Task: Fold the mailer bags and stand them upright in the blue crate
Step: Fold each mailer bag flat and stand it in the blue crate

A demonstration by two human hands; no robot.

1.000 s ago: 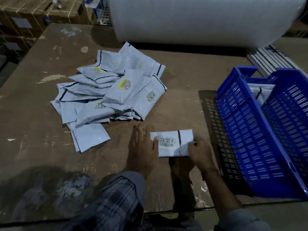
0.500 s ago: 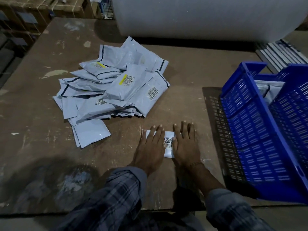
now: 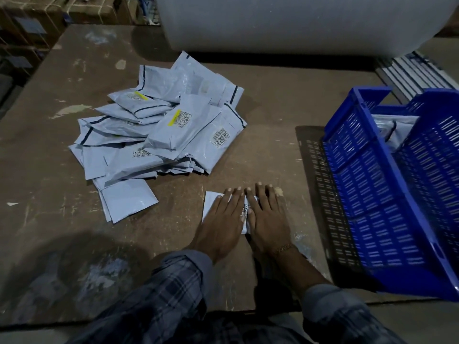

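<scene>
A folded white mailer bag (image 3: 210,202) lies flat on the brown table near its front edge, mostly hidden under my hands. My left hand (image 3: 221,224) presses down on its left part with straight fingers. Beside it, my right hand (image 3: 268,219) presses flat on the right part. A barcode label shows in the gap between them. A loose pile of grey-white mailer bags (image 3: 159,135) lies to the far left. The blue crate (image 3: 377,202) stands at the right, with a mailer bag (image 3: 397,127) upright inside its far end.
A big white roll of bubble wrap (image 3: 285,23) lies across the table's far side. Cardboard boxes (image 3: 37,21) are stacked beyond the far left corner. Grey slats (image 3: 417,73) lie behind the crate. The table (image 3: 62,232) is worn and stained.
A second ago my right hand held the bag's right edge with the bag half open. Both hands then came together flat on the folded bag and stay pressing it.
</scene>
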